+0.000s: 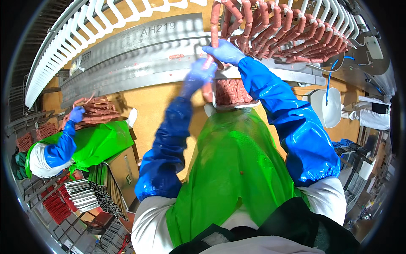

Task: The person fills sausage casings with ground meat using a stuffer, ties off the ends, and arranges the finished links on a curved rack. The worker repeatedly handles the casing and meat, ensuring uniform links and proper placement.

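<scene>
A string of raw pink sausages [215,31] hangs down from the hook rail to my hands. My right hand [228,53], in a blue glove, is closed around it just below the rail. My left hand [199,75], also gloved and smeared by motion, is lower and to the left. Sausage shows above and below its fingers, which look wrapped around it. Under my hands, against my green apron [237,156], a white tub [237,106] holds raw pink meat. Many more linked sausages [287,31] hang in loops from white hooks at the upper right.
A row of white hooks [80,31] curves along the upper left above a metal ledge [139,76] with meat scraps. At left, a co-worker in a green apron [105,142] holds sausages [99,112]. Metal rods [82,194] are stacked lower left; a white bin [332,108] stands right.
</scene>
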A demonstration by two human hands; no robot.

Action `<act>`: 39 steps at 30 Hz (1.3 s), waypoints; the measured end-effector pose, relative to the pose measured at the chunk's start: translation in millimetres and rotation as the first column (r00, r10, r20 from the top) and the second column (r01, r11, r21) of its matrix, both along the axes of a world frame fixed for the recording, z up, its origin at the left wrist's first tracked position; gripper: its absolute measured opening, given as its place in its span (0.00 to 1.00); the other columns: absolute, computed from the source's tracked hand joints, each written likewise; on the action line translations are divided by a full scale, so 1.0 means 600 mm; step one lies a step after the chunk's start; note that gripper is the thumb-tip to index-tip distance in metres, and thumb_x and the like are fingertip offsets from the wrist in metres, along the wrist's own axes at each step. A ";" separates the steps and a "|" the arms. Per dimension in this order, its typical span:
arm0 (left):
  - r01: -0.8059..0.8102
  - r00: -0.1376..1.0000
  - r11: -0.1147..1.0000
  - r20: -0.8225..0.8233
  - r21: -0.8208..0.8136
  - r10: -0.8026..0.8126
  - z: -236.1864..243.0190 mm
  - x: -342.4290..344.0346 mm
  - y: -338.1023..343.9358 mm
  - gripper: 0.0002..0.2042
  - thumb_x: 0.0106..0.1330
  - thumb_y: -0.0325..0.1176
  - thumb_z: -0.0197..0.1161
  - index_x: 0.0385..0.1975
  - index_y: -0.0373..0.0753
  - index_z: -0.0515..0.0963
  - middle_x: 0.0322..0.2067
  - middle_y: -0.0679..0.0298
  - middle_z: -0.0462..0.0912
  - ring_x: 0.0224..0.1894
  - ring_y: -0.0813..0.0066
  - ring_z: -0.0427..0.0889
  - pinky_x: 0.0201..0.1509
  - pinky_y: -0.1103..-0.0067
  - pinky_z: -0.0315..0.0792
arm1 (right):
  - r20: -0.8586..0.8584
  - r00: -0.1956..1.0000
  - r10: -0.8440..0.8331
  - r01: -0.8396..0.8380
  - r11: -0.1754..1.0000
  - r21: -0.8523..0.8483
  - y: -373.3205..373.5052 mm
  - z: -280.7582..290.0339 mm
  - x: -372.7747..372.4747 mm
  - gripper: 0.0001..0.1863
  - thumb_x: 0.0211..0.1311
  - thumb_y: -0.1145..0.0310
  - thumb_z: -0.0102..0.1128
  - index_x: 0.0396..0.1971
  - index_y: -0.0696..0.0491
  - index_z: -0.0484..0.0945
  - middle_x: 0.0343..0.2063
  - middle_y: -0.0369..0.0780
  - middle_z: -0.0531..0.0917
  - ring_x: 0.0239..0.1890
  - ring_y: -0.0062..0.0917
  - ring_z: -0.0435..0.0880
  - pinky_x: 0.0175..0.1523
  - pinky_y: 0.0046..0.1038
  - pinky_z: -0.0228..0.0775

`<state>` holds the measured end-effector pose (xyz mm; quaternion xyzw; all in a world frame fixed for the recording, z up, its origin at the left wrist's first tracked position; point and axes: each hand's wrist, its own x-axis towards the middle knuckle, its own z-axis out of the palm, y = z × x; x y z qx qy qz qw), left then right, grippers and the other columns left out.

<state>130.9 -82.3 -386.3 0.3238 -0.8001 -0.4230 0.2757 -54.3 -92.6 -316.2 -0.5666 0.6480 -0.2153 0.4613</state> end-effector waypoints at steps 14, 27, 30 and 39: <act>-0.081 0.734 0.753 -0.472 0.653 0.488 0.029 -0.032 -0.004 0.13 0.70 0.36 0.45 0.37 0.33 0.73 0.37 0.60 0.76 0.32 0.80 0.72 0.33 0.81 0.69 | 0.202 0.977 -0.061 0.048 0.996 0.068 0.035 0.066 0.071 0.38 0.56 0.30 0.50 0.36 0.55 0.84 0.31 0.45 0.84 0.35 0.31 0.82 0.47 0.33 0.72; 0.216 0.740 0.219 -0.306 0.951 0.599 0.113 0.018 0.097 0.11 0.67 0.38 0.40 0.21 0.48 0.60 0.18 0.70 0.62 0.18 0.76 0.62 0.24 0.76 0.62 | -0.209 0.970 -0.127 0.086 0.977 -0.195 0.014 0.037 0.112 0.20 0.59 0.55 0.51 0.43 0.56 0.74 0.38 0.50 0.84 0.44 0.44 0.83 0.50 0.45 0.72; 0.301 0.741 0.112 -0.306 0.947 0.598 0.113 0.101 0.163 0.13 0.69 0.41 0.40 0.20 0.48 0.61 0.18 0.67 0.66 0.15 0.77 0.63 0.19 0.79 0.60 | -0.287 0.948 -0.135 0.080 0.977 -0.198 -0.004 0.041 0.120 0.22 0.60 0.54 0.48 0.46 0.55 0.74 0.39 0.52 0.83 0.45 0.46 0.82 0.52 0.46 0.70; -0.007 0.990 0.946 -0.134 0.325 0.053 0.158 -0.016 0.259 0.03 0.54 0.25 0.60 0.27 0.37 0.75 0.26 0.55 0.76 0.32 0.61 0.77 0.35 0.71 0.70 | -0.215 0.952 0.219 -0.215 0.976 0.042 -0.097 -0.035 0.028 0.23 0.56 0.54 0.53 0.40 0.58 0.82 0.35 0.48 0.85 0.39 0.38 0.86 0.48 0.39 0.75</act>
